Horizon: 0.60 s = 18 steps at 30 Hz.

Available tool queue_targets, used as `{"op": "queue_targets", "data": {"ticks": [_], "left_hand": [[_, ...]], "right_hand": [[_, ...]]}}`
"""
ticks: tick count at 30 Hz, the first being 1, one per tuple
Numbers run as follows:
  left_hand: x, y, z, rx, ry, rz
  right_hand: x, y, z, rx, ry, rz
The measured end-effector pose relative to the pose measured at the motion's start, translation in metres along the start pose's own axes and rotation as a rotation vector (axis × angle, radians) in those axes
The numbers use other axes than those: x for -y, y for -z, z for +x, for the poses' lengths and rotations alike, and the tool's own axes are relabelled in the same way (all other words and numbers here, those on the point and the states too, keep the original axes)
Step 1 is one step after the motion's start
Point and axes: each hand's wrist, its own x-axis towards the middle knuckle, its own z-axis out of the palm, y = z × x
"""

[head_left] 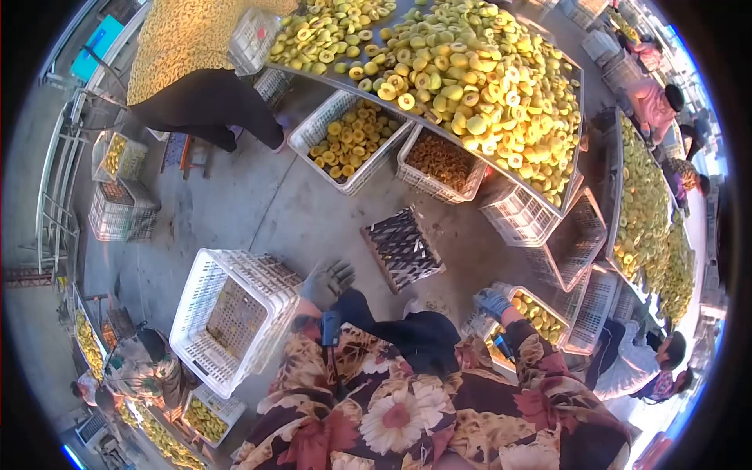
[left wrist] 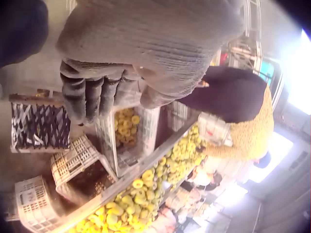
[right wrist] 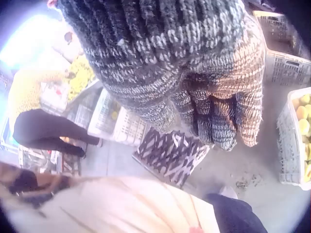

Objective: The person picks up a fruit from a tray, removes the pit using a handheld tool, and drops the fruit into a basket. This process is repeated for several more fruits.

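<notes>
The left hand [head_left: 327, 283], in a grey glove, hangs beside stacked white crates [head_left: 270, 294], fingers spread and empty. In the left wrist view the same hand [left wrist: 146, 53] has loosely bent fingers with nothing between them. Near a crate of yellow fruit halves [head_left: 540, 319] is the right hand [head_left: 492, 303], also gloved. The right wrist view has that hand [right wrist: 194, 77] with relaxed fingers and no object in them; the fruit crate [right wrist: 286, 145] stands apart from it there. A low stool with a woven strap seat [head_left: 402, 249] stands on the floor between and beyond the hands.
A large table [head_left: 581, 117] heaped with halved fruit is ahead. Below its edge stand a crate of halves [head_left: 345, 186], a crate of brown bits [head_left: 442, 192] and several other crates. A person in yellow [head_left: 176, 47] bends at the upper left; others sit at the right.
</notes>
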Motion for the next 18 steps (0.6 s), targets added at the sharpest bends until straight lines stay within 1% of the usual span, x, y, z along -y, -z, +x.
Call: {"op": "queue_targets", "data": {"ticks": [1, 2, 3, 4, 5, 6, 7, 8, 10, 11, 12, 13, 14, 15, 16, 17, 18], "left_hand": [[-0.002, -0.018, 0.011, 0.004, 0.024, 0.006], [-0.005, -0.031, 0.025, -0.036, 0.042, 0.046], [0.001, -0.030, 0.048, 0.172, 0.040, 0.024], [0.004, -0.012, 0.074, 0.355, 0.004, -0.010], [0.002, -0.002, 0.103, 0.598, -0.003, 0.082], [0.003, -0.003, 0.127, 0.683, -0.059, 0.020], [-0.012, -0.017, 0.135, 0.750, -0.067, 0.080], [0.010, 0.013, 0.220, 1.039, 0.025, -0.020], [-0.058, -0.065, 0.157, 0.285, 0.043, -0.151], [-0.086, -0.082, 0.158, 0.106, 0.084, -0.076], [-0.108, -0.095, 0.175, -0.061, 0.135, -0.009], [-0.126, -0.095, 0.191, -0.015, -0.032, 0.017], [-0.135, -0.093, 0.199, 0.003, -0.217, 0.037], [-0.139, -0.086, 0.185, -0.074, -0.292, 0.013], [-0.144, -0.080, 0.172, -0.150, -0.368, -0.006], [-0.173, -0.082, 0.157, -0.267, -0.273, -0.130], [-0.193, -0.091, 0.152, -0.335, -0.177, -0.251]], "right_hand": [[0.025, 0.033, -0.002, 0.044, -0.224, 0.393], [0.059, 0.072, -0.007, -0.002, -0.465, 0.776], [0.068, 0.098, -0.020, -0.087, -0.478, 0.837], [0.080, 0.118, -0.017, -0.142, -0.473, 0.882], [0.093, 0.131, 0.000, -0.169, -0.457, 0.910], [0.083, 0.134, 0.017, -0.161, -0.329, 0.979], [0.105, 0.157, 0.027, -0.046, -0.397, 0.867], [0.083, 0.152, 0.046, -0.027, -0.428, 0.762], [0.038, 0.142, 0.090, 0.021, -0.487, 0.554], [0.063, 0.163, 0.098, 0.145, -0.583, 0.408], [0.086, 0.184, 0.108, 0.285, -0.660, 0.258], [0.098, 0.197, 0.128, 0.360, -0.575, 0.077], [0.102, 0.211, 0.156, 0.420, -0.402, -0.121], [0.095, 0.222, 0.188, 0.447, -0.038, -0.422], [0.061, 0.217, 0.226, 0.394, 0.316, -0.686], [0.057, 0.232, 0.267, 0.328, 0.545, -0.873], [0.057, 0.252, 0.304, 0.260, 0.653, -0.964]]}}
